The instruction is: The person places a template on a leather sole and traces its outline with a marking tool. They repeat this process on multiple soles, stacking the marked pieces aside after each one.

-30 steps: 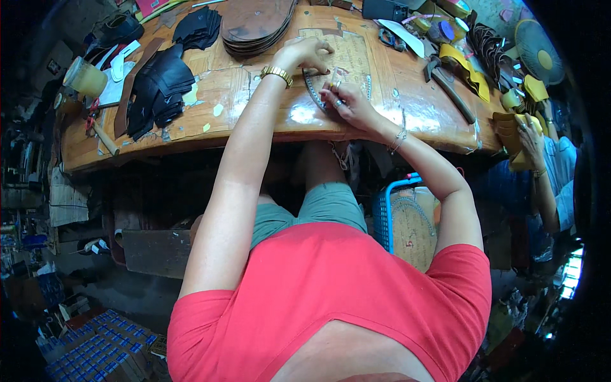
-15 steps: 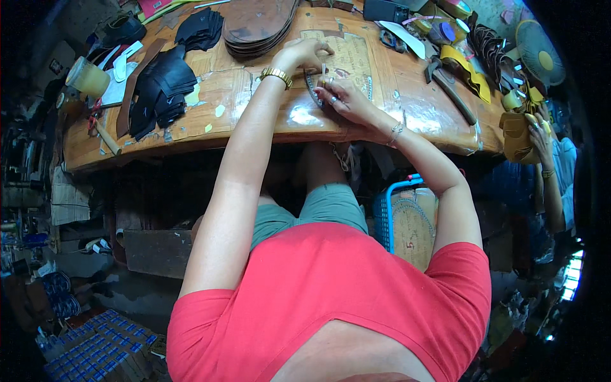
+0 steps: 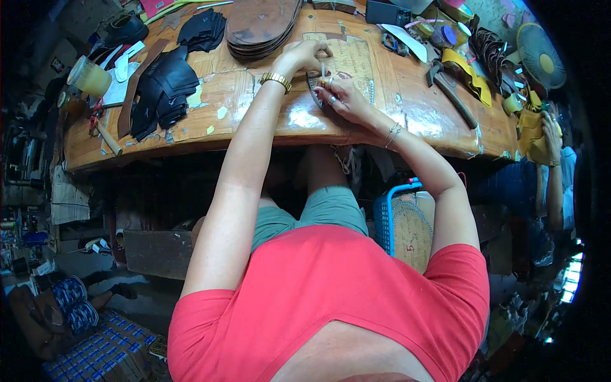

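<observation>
On the table lies a tan pattern board [image 3: 353, 58] with handwriting and rows of small dots along its curved edge. My left hand [image 3: 304, 57], with a gold watch at the wrist, rests over its left part, index finger and thumb apart. Just nearer and to the right, my right hand [image 3: 347, 100] pinches a slim pale pen-like tool [image 3: 323, 68], held upright close to my left thumb. Its tip is hidden by my fingers. Below it, a dark curved edge [image 3: 312, 89] with pale dots shows beside my right fingers.
Stacked brown leather flaps [image 3: 262, 25] and black leather pieces [image 3: 162, 89] lie left on the table [image 3: 254, 121]. A hammer [image 3: 453, 95], yellow leather [image 3: 468, 73] and a fan [image 3: 541, 56] are at right. Another person's hand [image 3: 551, 137] holds yellow-brown pieces. A blue basket [image 3: 384, 219] stands below.
My hands stay nearly in place over the pattern board, with my right hand shifted very slightly left. At far right, the other person's hand and the yellow-brown pieces have moved.
</observation>
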The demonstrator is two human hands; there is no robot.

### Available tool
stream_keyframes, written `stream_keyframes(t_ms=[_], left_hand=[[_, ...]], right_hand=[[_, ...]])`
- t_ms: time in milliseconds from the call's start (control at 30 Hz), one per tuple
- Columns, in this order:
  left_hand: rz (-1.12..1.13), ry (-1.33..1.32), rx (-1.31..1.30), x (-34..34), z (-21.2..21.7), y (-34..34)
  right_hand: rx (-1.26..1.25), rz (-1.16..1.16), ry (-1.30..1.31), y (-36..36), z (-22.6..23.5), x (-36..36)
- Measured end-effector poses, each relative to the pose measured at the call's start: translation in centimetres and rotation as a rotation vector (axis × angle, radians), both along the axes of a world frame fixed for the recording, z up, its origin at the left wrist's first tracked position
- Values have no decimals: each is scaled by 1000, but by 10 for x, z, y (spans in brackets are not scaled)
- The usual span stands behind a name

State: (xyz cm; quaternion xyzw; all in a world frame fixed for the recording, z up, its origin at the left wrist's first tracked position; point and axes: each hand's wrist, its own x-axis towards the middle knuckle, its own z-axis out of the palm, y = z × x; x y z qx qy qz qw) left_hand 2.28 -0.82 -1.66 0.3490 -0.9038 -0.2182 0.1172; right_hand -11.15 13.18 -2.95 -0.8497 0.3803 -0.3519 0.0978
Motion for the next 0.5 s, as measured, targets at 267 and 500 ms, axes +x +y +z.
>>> stream_keyframes(t_ms=[267,500], left_hand=[[10,65,-63,5,-12,-8],[62,187,-186,16,-16,7]], right_hand=[[551,-15,-593,-4,-6,-5],[5,0,-101,-2,-4,2]])
